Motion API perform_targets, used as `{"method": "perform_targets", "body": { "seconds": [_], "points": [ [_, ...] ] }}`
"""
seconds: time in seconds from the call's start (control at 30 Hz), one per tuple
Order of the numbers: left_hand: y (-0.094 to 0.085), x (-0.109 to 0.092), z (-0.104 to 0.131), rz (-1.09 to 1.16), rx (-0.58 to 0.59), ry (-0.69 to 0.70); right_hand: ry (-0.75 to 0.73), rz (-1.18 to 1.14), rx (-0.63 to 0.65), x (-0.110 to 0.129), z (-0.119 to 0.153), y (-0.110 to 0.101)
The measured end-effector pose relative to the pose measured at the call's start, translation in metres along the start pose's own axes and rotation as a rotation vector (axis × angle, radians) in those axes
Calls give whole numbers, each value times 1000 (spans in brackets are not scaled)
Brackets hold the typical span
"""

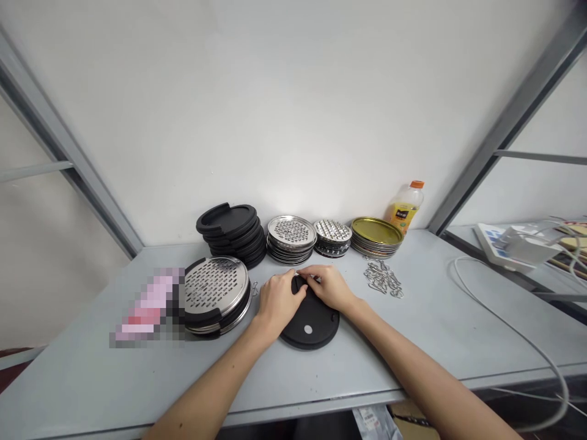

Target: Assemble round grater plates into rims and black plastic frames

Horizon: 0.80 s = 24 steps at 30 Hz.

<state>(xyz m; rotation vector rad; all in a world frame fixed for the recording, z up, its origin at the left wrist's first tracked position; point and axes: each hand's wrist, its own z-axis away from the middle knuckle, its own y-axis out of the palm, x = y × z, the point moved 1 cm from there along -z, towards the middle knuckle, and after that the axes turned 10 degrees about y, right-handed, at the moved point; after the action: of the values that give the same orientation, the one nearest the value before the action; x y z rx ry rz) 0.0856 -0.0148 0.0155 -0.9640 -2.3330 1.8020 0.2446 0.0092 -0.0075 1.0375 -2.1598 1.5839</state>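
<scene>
A round black plastic disc (316,330) lies flat on the table in front of me, with a pale round spot near its near edge and a small knob at its right. My left hand (279,300) grips its far left edge, thumb bent over the top. From the other side my right hand (328,286) is closed on the far edge, its fingertips meeting those of the left. A small shiny bit shows between the fingertips, too hidden to name. Left of my hands stands a stack of metal grater plates in black rings (213,287), a wire clip (255,288) beside it.
Along the wall stand stacked black rings (232,235), slotted grater plates (292,235), spiked grater plates (332,232) and gold lids (376,231). Behind the lids is a juice bottle (407,208). Several wire clips (383,278) lie at right, near a white cable (504,327). A blurred pink object (151,305) lies left.
</scene>
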Motion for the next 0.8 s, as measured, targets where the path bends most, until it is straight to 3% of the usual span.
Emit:
{"method": "perform_targets", "body": {
  "seconds": [0.3, 0.8],
  "points": [
    [-2, -5, 0, -39, -10, 32, -17, 11, 15, 2, 0, -3],
    [-2, -8, -4, -126, 72, -43, -21, 108, 26, 3, -1, -1]
  ]
}}
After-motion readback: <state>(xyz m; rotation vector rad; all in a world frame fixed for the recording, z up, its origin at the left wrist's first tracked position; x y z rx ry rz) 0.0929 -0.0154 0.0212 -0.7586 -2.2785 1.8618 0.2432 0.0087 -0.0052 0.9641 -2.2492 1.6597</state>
